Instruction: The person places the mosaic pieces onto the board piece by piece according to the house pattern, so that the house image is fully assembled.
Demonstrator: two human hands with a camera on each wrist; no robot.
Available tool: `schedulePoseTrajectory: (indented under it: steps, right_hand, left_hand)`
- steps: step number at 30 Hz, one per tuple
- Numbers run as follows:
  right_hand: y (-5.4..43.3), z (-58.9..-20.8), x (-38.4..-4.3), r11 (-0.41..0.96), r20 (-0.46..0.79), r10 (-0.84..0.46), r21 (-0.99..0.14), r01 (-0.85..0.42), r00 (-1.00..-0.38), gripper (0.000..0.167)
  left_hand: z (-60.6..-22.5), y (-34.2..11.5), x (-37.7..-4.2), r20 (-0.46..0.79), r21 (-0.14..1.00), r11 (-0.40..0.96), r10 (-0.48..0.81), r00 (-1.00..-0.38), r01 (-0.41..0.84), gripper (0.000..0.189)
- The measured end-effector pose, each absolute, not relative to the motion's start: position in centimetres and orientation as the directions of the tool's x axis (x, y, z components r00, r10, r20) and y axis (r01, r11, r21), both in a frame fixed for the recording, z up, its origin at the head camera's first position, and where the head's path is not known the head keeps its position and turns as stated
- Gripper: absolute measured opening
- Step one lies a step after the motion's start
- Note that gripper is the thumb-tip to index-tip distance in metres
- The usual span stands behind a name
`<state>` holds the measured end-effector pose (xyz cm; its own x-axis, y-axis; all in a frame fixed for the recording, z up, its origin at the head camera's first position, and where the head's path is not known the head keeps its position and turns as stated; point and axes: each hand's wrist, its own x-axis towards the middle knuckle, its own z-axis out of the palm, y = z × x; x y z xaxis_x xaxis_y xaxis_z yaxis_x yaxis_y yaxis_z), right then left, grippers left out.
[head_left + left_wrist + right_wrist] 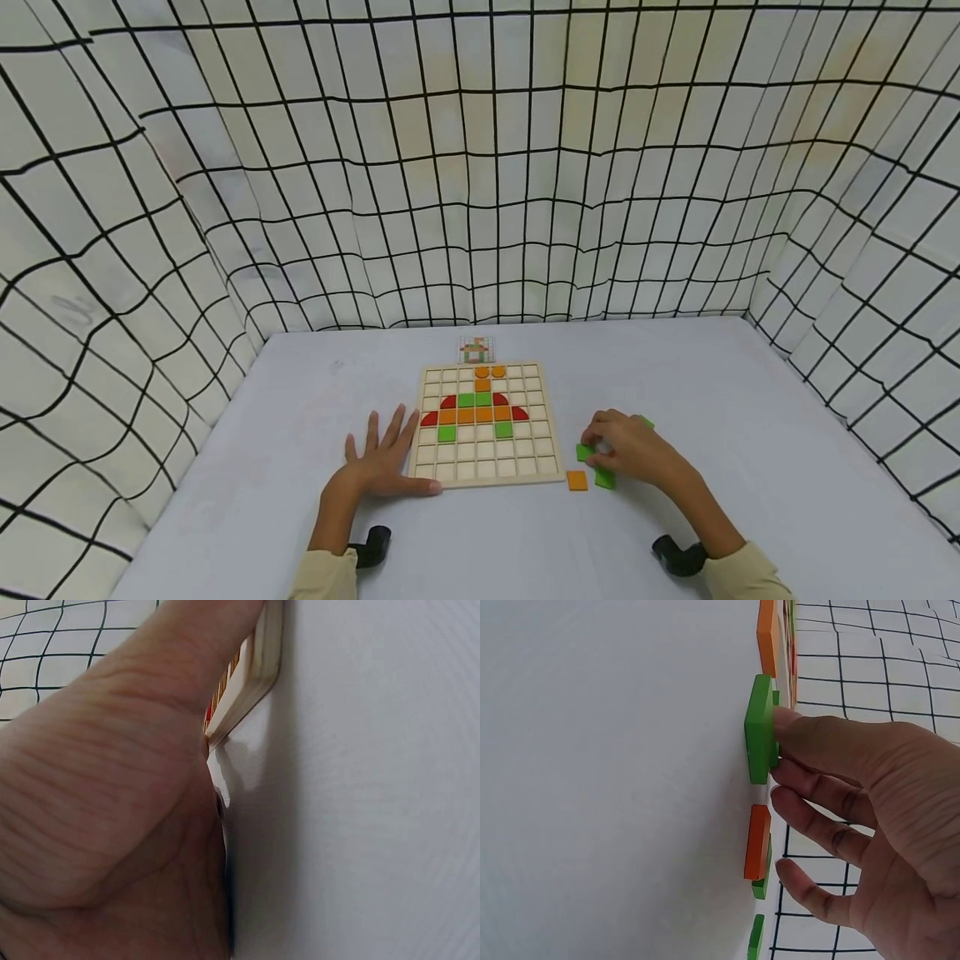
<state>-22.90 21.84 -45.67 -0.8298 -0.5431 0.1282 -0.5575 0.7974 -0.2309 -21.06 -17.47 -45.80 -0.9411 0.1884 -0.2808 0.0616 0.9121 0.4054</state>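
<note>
My left hand [382, 462] lies spread at the near left corner of a wooden grid board [488, 481], fingers along its left side and thumb at its front edge. In the left wrist view, the palm's heel fills the left half, beside the board's edge [259, 667]. Right of the board, my right hand [626, 446] has thumb and index finger at a small green square tile [584, 452], pinching it close to the table. A second green tile [604, 478] lies just below the thumb. In the right wrist view, the nearer green tile [760, 731] partly covers the pinched one.
Orange, red and green pieces form a pattern on the board. A small pattern card [476, 349] lies behind it. One orange tile [577, 481] is by its near right corner; another green tile [647, 422] is beyond the right hand. Black netting [525, 183] surrounds the white table.
</note>
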Motion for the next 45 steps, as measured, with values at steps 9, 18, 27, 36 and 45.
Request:
schedulePoseTrajectory:
  steps: [9,18,27,36,45]
  right_hand:
    - [21.5,-45.8,-23.5,0.777,0.143,-0.563,-0.243,-0.58,-0.814,0.017]
    - [20.8,-45.6,-23.4,0.785,0.091,-0.536,-0.314,-0.535,-0.839,0.019]
    - [19.4,-45.2,-23.8,0.789,0.04,-0.527,-0.348,-0.507,-0.849,0.022]
    - [19.4,-44.6,-23.9,0.797,-0.003,-0.51,-0.377,-0.472,-0.86,0.023]
    - [17.3,-43.7,-24.1,0.746,0.074,-0.568,-0.375,-0.551,-0.819,0.019]
  left_hand:
    - [-45.9,-17.7,-21.1,-0.279,0.415,0.908,0.187,-0.942,0.057,0.127]
    - [-46.1,-17.7,-21.0,-0.295,0.403,0.914,0.176,-0.939,0.045,0.126]
    - [-45.7,-17.5,-20.7,-0.284,0.41,0.91,0.192,-0.939,0.062,0.125]
    - [-45.9,-17.5,-20.9,-0.272,0.409,0.91,0.197,-0.942,0.072,0.126]
    - [-46.3,-17.6,-21.3,-0.288,0.394,0.917,0.186,-0.939,0.061,0.126]
